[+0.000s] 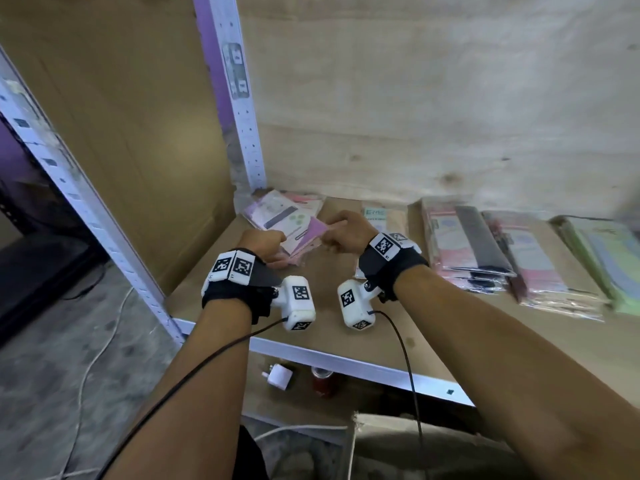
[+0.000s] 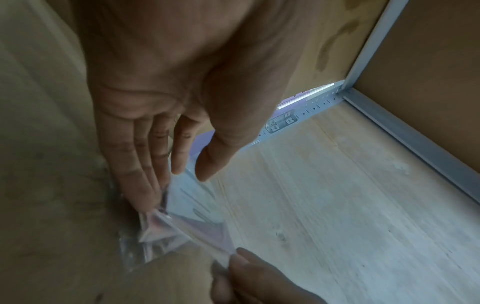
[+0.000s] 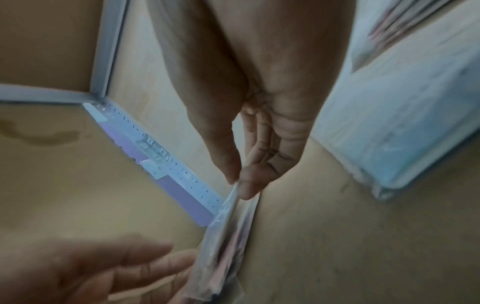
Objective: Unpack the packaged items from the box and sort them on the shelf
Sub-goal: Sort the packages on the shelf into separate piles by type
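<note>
A small stack of pink and purple plastic-wrapped packets [image 1: 306, 233] hangs just above the shelf board [image 1: 332, 327] near its back left corner. My right hand [image 1: 341, 233] pinches the stack's right edge between thumb and forefinger, seen close up in the right wrist view [image 3: 237, 183]. My left hand [image 1: 265, 242] is at the stack's left end. Its fingers [image 2: 137, 164] lie straight against the packets [image 2: 192, 218] with the thumb spread apart. More pink and purple packets [image 1: 277, 209] lie in the corner behind.
To the right on the shelf lie a teal-labelled packet [image 1: 384, 220], two pink-and-black stacks [image 1: 464, 244] [image 1: 533, 261] and a green stack [image 1: 609, 258]. A perforated metal upright [image 1: 239, 98] stands at the back left. A white plug [image 1: 278, 377] and a red can [image 1: 323, 381] sit below.
</note>
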`<state>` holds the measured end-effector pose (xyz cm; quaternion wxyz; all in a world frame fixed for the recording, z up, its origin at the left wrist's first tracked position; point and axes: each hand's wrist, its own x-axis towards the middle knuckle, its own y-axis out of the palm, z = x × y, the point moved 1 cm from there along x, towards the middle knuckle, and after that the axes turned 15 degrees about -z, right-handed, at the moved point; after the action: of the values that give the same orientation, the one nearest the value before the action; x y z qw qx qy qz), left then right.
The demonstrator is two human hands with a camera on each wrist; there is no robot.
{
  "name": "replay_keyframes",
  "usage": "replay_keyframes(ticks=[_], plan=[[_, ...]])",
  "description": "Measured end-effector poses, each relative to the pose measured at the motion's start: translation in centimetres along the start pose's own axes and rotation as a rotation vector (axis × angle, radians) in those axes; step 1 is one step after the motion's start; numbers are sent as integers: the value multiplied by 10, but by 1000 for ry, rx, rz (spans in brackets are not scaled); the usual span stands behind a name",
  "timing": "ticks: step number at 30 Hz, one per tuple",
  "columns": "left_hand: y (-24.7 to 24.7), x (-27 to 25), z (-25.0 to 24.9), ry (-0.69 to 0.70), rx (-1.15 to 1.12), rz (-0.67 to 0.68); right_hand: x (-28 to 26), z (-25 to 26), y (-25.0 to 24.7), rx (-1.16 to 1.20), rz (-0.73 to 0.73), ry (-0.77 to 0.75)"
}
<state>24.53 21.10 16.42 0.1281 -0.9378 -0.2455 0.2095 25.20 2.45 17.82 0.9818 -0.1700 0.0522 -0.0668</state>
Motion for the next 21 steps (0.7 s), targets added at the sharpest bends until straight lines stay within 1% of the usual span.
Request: replay_keyframes(ticks=[1, 3, 4, 7, 11, 13, 14, 15, 18, 21], plan=[[-1, 0, 1, 17, 6, 10, -1, 1, -5, 48, 5, 4], [-2, -2, 2, 117, 31, 12, -3, 6, -17, 142, 4, 11], [-4, -2, 2, 194, 64, -20, -5, 8, -24, 191, 5, 21], [-4, -9, -2, 502, 271, -150, -15, 14, -47, 311, 2, 23], [10, -44, -11, 713, 471, -237, -33, 24, -81, 406, 22, -1], [22, -63, -13, 903, 513, -313, -44, 29, -99, 439, 43, -8], [25, -70, -15, 993, 499, -351, -49, 32, -107, 458, 49, -12], [29, -76, -18, 1045, 468, -370, -55, 35, -118, 477, 50, -21], [33, -90, -30, 1125, 355, -378, -69, 45, -147, 527, 36, -42], [39, -117, -42, 1297, 172, -380, -80, 51, -174, 571, 13, -72]])
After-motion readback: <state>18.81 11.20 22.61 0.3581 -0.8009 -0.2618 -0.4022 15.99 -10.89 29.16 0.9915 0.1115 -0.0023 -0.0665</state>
